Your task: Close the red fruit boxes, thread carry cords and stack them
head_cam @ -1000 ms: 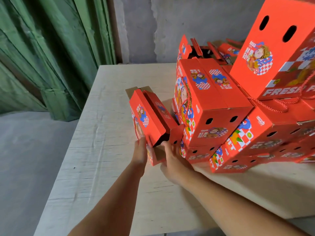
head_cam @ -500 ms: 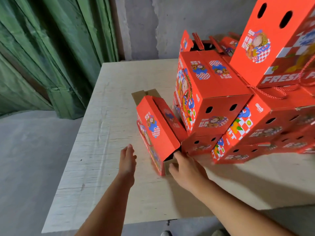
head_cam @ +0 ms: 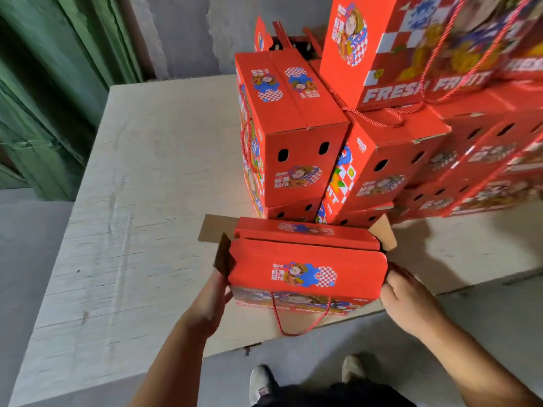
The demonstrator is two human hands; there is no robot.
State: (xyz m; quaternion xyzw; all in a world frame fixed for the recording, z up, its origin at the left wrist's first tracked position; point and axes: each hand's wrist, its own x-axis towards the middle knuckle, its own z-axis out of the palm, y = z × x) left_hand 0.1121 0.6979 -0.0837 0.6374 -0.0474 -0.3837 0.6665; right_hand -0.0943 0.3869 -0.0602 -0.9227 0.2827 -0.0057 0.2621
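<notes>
A red fruit box (head_cam: 305, 268) stands at the table's near edge, long side towards me. Its two top flaps lie nearly shut, and brown end flaps stick out at both ends. A red carry cord (head_cam: 296, 318) hangs in a loop from its front face, over the table edge. My left hand (head_cam: 213, 301) holds the box's left end; its fingertips are hidden behind the box. My right hand (head_cam: 408, 298) holds the right end with fingers curled round the corner. Behind it rises a stack of closed red boxes (head_cam: 296, 130) with cords.
The pale wooden table (head_cam: 141, 201) stretches to the left and back. More stacked red boxes (head_cam: 470, 160) fill the right side, with a tall one (head_cam: 411, 48) on top. Green curtain (head_cam: 44, 83) hangs at left. My shoes (head_cam: 260, 383) show below the table edge.
The box has been turned from end-on to lengthwise and pulled to the table's near edge. Both hands moved from its near end to opposite ends. The camera tilted down.
</notes>
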